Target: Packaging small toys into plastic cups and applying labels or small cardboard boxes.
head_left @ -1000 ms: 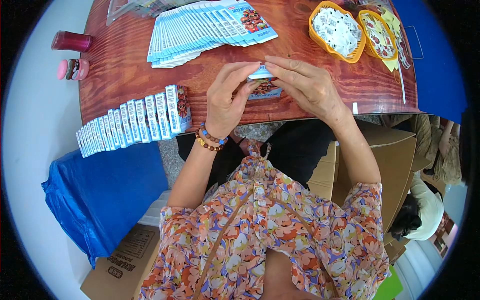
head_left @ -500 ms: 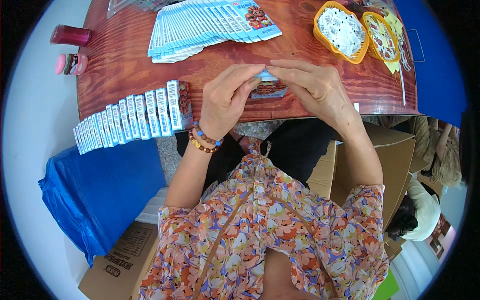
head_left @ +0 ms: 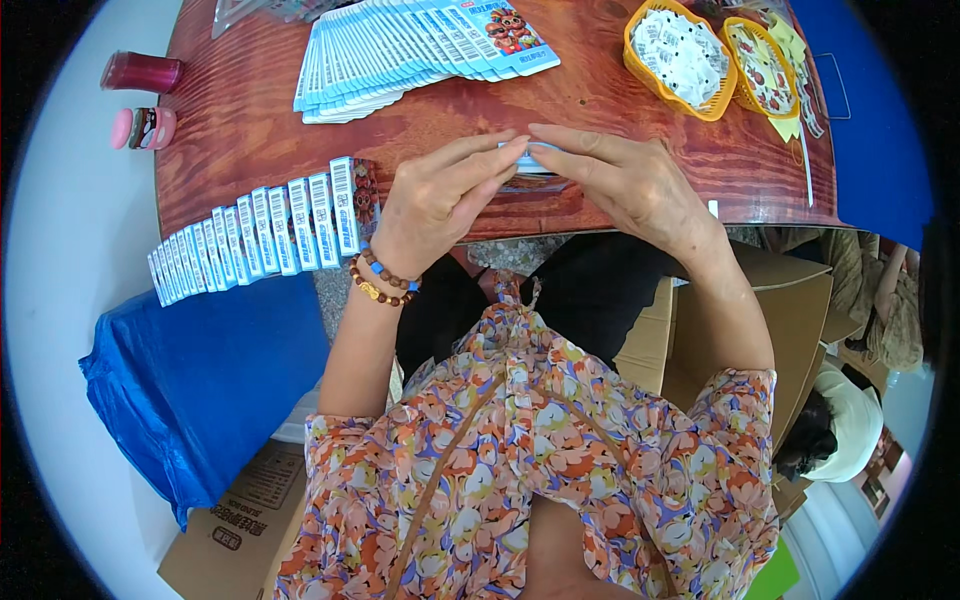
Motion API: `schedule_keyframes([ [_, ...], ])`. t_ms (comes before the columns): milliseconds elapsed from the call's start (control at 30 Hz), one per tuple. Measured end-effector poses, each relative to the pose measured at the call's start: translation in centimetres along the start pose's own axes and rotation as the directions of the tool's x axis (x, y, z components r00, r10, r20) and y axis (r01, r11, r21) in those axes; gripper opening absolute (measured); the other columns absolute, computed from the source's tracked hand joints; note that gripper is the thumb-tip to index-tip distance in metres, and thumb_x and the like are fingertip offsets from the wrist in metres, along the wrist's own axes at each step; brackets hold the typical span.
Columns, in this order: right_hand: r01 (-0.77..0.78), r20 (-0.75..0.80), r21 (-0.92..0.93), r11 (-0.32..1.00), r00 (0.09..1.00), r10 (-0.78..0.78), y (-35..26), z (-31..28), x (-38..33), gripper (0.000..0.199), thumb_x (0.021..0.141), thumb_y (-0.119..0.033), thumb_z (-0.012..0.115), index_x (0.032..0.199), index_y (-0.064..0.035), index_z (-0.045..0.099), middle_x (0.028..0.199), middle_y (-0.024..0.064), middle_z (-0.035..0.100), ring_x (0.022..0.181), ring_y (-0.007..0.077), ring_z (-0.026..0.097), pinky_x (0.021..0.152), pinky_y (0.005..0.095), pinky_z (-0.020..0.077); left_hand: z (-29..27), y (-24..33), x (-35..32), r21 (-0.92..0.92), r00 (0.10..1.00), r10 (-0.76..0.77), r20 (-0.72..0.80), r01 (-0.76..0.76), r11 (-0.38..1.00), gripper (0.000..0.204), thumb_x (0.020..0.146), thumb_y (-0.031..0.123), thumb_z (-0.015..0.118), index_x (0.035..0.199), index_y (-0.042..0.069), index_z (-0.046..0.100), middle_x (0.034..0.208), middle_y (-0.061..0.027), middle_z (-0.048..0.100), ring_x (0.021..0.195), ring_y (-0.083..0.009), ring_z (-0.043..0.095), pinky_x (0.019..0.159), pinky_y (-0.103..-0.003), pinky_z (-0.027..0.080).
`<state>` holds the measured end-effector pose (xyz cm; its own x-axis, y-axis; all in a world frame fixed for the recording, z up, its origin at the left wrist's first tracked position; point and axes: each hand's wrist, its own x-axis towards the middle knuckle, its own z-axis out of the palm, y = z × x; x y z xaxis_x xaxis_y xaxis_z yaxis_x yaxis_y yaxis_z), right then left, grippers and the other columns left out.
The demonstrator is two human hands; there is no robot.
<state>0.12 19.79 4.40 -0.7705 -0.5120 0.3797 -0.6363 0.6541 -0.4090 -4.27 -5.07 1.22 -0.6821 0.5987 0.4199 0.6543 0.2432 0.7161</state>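
Note:
A small blue-and-white carton (head_left: pixel 530 167) is between my hands at the table's front edge, mostly hidden by the fingers. My left hand (head_left: pixel 430 200) grips its left side, fingertips bent over the top. My right hand (head_left: pixel 640 190) closes on it from the right, its fingertips nearly meeting the left ones. To the left stands a slanting row of upright filled cartons (head_left: pixel 265 230), barcode sides showing. Beyond my hands lies a fanned stack of flat, unfolded cartons (head_left: pixel 400 55) with a cartoon picture on the top one.
Yellow baskets sit at the far right, one with white packets (head_left: pixel 680 60), the other with printed pieces (head_left: pixel 762 75). A red-lidded jar (head_left: pixel 143 71) and a pink jar (head_left: pixel 145 129) stand at the left edge. Cardboard boxes (head_left: pixel 750 330) flank my right; blue sheeting (head_left: pixel 210 390) lies left.
The carton's printed front, visible before, has tipped out of sight, and mostly its pale top edge shows. My left hand and wrist have shifted slightly left.

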Motion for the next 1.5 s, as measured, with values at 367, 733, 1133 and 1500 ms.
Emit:
schedule_keyframes([
  [367, 0.006, -0.07, 0.276, 0.961, 0.997, 0.014, 1.7, 1.2, -0.3, 0.044, 0.088, 0.003, 0.066, 0.131, -0.005, 0.063, 0.136, 0.0176, 0.062, 0.118, 0.037, 0.065, 0.093, 0.0407, 0.0573, 5.0, -0.9, -0.1, -0.417, 0.944, -0.24, -0.227, 0.129, 0.9, 0.043, 0.083, -0.007, 0.071, 0.125, 0.004, 0.067, 0.114, -0.0134, 0.069, 0.098, -0.0229, 0.07, 0.084, -0.032, 0.055],
  [733, -0.111, -0.131, 0.401, 0.909, 0.975, 0.177, 2.1, 1.4, -1.3, 0.03, 0.088, 0.0, 0.07, 0.117, -0.001, 0.071, 0.12, 0.0144, 0.071, 0.11, 0.0282, 0.069, 0.092, 0.0366, 0.0576, 4.0, 1.3, 0.5, -0.724, 0.904, -0.428, -0.009, 0.289, 0.626, 0.026, 0.096, -0.001, 0.066, 0.121, -0.001, 0.064, 0.107, -0.0075, 0.071, 0.096, -0.0116, 0.069, 0.081, -0.024, 0.057],
  [1133, -0.205, -0.03, 0.585, 0.785, 0.961, 0.273, 1.2, 2.7, -0.7, 0.026, 0.09, 0.0, 0.068, 0.116, 0.0004, 0.072, 0.117, 0.0119, 0.073, 0.104, 0.0211, 0.071, 0.087, 0.0308, 0.0579, 1.4, 3.1, 0.0, -0.42, 0.861, -0.509, -0.011, 0.458, 0.784, 0.021, 0.091, 0.008, 0.072, 0.111, 0.003, 0.07, 0.091, -0.0073, 0.07, 0.081, -0.014, 0.068, 0.072, -0.029, 0.054],
  [1500, -0.319, 0.026, 0.572, 0.756, 0.928, 0.371, -1.8, 10.1, 3.9, 0.033, 0.091, -0.006, 0.067, 0.123, 0.0023, 0.063, 0.112, 0.0165, 0.07, 0.103, 0.028, 0.069, 0.087, 0.0375, 0.0541, -3.5, 2.9, 0.6, 0.734, 0.97, -0.23, -0.078, 0.212, 0.646, 0.015, 0.083, 0.013, 0.074, 0.097, 0.009, 0.069, 0.101, -0.0077, 0.059, 0.09, -0.0282, 0.062, 0.082, -0.046, 0.044],
])
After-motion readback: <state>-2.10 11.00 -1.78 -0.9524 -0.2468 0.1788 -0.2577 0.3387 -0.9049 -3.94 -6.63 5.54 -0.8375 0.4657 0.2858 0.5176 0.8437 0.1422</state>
